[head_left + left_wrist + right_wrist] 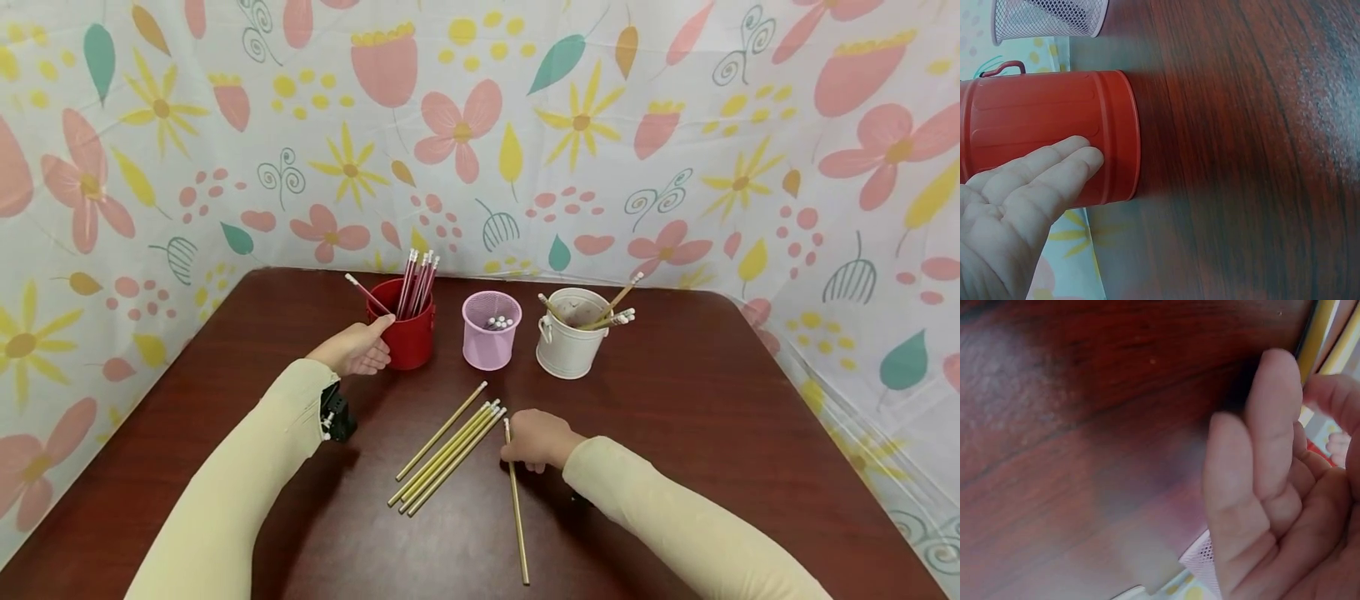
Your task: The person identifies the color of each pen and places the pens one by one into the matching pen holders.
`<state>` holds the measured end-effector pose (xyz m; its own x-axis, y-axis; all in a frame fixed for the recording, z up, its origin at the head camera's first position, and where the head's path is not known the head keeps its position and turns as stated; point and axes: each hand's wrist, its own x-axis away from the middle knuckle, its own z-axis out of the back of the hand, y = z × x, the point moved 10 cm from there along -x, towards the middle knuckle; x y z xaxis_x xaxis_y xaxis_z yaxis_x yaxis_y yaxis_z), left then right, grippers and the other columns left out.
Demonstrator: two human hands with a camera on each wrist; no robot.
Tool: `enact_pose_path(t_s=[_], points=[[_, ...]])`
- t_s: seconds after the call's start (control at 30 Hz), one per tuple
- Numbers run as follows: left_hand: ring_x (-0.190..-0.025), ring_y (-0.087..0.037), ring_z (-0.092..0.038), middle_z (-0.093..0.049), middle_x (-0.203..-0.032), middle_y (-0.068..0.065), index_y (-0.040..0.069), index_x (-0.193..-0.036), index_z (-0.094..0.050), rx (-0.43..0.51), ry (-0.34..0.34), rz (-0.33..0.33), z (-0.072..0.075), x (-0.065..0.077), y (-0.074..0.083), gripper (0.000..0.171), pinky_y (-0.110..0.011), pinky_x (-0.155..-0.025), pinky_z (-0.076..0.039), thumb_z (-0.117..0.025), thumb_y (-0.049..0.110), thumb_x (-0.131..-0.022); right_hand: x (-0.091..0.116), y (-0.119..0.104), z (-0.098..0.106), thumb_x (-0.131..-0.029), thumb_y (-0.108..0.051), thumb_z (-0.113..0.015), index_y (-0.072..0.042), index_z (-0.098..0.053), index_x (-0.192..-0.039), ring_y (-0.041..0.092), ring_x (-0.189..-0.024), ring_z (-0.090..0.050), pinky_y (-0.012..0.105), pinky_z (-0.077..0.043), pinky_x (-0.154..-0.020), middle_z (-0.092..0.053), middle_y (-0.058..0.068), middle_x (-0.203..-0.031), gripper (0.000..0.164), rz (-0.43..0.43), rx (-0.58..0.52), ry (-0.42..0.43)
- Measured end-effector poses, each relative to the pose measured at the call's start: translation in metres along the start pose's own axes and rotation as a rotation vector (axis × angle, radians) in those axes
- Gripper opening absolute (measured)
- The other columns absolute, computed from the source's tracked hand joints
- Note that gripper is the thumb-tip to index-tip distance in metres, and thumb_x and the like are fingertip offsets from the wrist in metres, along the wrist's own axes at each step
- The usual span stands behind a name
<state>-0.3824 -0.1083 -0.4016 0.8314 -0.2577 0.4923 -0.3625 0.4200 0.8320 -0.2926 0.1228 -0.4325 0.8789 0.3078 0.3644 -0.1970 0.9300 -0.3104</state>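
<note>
My left hand (358, 346) rests against the side of a red bucket (411, 346), its fingers extended along the wall in the left wrist view. Its thumb lies near the rim, beside a leaning dark pink pencil (367, 294). Several more dark pink pencils (408, 283) stand in that bucket, white erasers up. On the right, my right hand (542, 439) pinches a gold pencil (517, 521) near its eraser end; the pencil slants toward the front of the table. To its left, several gold pencils (446, 458) lie roughly parallel on the tabletop.
A pink mesh cup (487, 346) with several white-tipped items stands between the red bucket and a white bucket (567, 354). Gold pencils (622, 296) lean out of the white bucket. All stand on a dark wooden table (675, 400) before a flowered cloth (465, 208).
</note>
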Motion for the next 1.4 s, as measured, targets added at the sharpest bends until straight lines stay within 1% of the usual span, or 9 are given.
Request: enact_pose_path(t_s=[0.17, 0.4, 0.53, 0.7, 0.87, 0.93, 1.03, 1.2, 1.4], points=[[-0.129, -0.045, -0.040, -0.039, -0.137, -0.037, -0.024, -0.134, -0.031, 0.000, 0.004, 0.001, 0.001, -0.001, -0.002, 0.077, -0.047, -0.106, -0.035, -0.023, 0.046, -0.102, -0.001, 0.002, 0.001, -0.073, -0.016, -0.069, -0.012, -0.056, -0.052, 0.011, -0.038, -0.055, 0.027, -0.037, -0.038, -0.054, -0.003, -0.042, 0.025, 0.001, -0.036, 0.012], [-0.130, -0.044, -0.039, -0.039, -0.138, -0.037, -0.024, -0.135, -0.030, 0.001, 0.002, 0.011, 0.000, 0.000, -0.004, 0.078, -0.047, -0.107, -0.033, -0.022, 0.046, -0.102, 0.001, -0.001, 0.001, -0.069, -0.017, -0.071, -0.015, -0.050, -0.045, 0.010, -0.037, -0.047, 0.026, -0.031, -0.037, -0.044, -0.006, -0.036, 0.032, 0.033, 0.021, 0.039], [-0.131, -0.045, -0.037, -0.036, -0.139, -0.037, -0.024, -0.136, -0.028, 0.004, -0.012, 0.003, -0.001, 0.001, -0.003, 0.077, -0.047, -0.107, -0.033, -0.021, 0.045, -0.103, 0.003, -0.007, 0.012, -0.065, -0.012, -0.071, -0.016, -0.045, -0.048, 0.009, -0.043, -0.037, 0.024, -0.026, -0.040, -0.037, -0.010, -0.043, 0.031, 0.095, 0.021, 0.090], [-0.131, -0.045, -0.037, -0.036, -0.139, -0.037, -0.024, -0.136, -0.028, 0.010, -0.012, 0.007, -0.001, 0.001, -0.004, 0.077, -0.047, -0.107, -0.032, -0.021, 0.045, -0.103, 0.006, -0.015, 0.036, -0.063, -0.006, -0.071, -0.014, -0.056, -0.062, 0.009, -0.055, -0.044, 0.025, -0.036, -0.048, -0.049, -0.007, -0.059, 0.017, 0.204, -0.031, 0.151], [-0.131, -0.044, -0.038, -0.037, -0.139, -0.037, -0.024, -0.136, -0.029, -0.001, -0.004, 0.004, 0.000, 0.002, -0.003, 0.077, -0.047, -0.106, -0.034, -0.021, 0.045, -0.103, 0.010, -0.019, 0.059, -0.067, 0.005, -0.063, 0.000, -0.063, -0.079, 0.006, -0.051, -0.050, 0.023, -0.047, -0.049, -0.061, 0.000, -0.067, 0.013, 0.342, -0.293, 0.106], [-0.130, -0.044, -0.039, -0.038, -0.139, -0.037, -0.023, -0.136, -0.030, -0.007, -0.004, -0.003, 0.000, 0.003, -0.001, 0.076, -0.047, -0.106, -0.034, -0.022, 0.045, -0.103, 0.013, -0.017, 0.069, -0.070, 0.008, -0.059, 0.005, -0.063, -0.086, 0.007, -0.050, -0.052, 0.025, -0.050, -0.048, -0.064, 0.005, -0.071, 0.016, 0.367, -0.435, 0.082], [-0.130, -0.045, -0.039, -0.038, -0.139, -0.037, -0.023, -0.135, -0.030, -0.005, 0.001, -0.008, 0.000, 0.004, 0.000, 0.076, -0.047, -0.106, -0.035, -0.023, 0.045, -0.103, 0.017, -0.011, 0.087, -0.073, 0.009, -0.058, 0.009, -0.061, -0.091, 0.009, -0.058, -0.056, 0.028, -0.053, -0.053, -0.064, 0.012, -0.076, 0.017, 0.373, -0.577, 0.110], [-0.130, -0.045, -0.039, -0.039, -0.138, -0.037, -0.023, -0.135, -0.031, 0.002, 0.006, -0.004, -0.001, 0.003, 0.001, 0.077, -0.048, -0.106, -0.034, -0.022, 0.046, -0.103, 0.025, -0.001, 0.121, -0.077, 0.009, -0.059, 0.012, -0.060, -0.094, 0.012, -0.067, -0.060, 0.028, -0.055, -0.058, -0.063, 0.012, -0.078, 0.017, 0.344, -0.679, 0.204], [-0.129, -0.044, -0.040, -0.040, -0.138, -0.037, -0.023, -0.135, -0.032, 0.007, 0.008, 0.003, -0.002, 0.000, 0.000, 0.076, -0.047, -0.106, -0.034, -0.023, 0.046, -0.103, 0.043, -0.005, 0.172, -0.078, 0.013, -0.060, 0.016, -0.058, -0.091, 0.009, -0.068, -0.062, 0.024, -0.055, -0.061, -0.065, 0.006, -0.076, 0.013, 0.413, -0.809, 0.302]])
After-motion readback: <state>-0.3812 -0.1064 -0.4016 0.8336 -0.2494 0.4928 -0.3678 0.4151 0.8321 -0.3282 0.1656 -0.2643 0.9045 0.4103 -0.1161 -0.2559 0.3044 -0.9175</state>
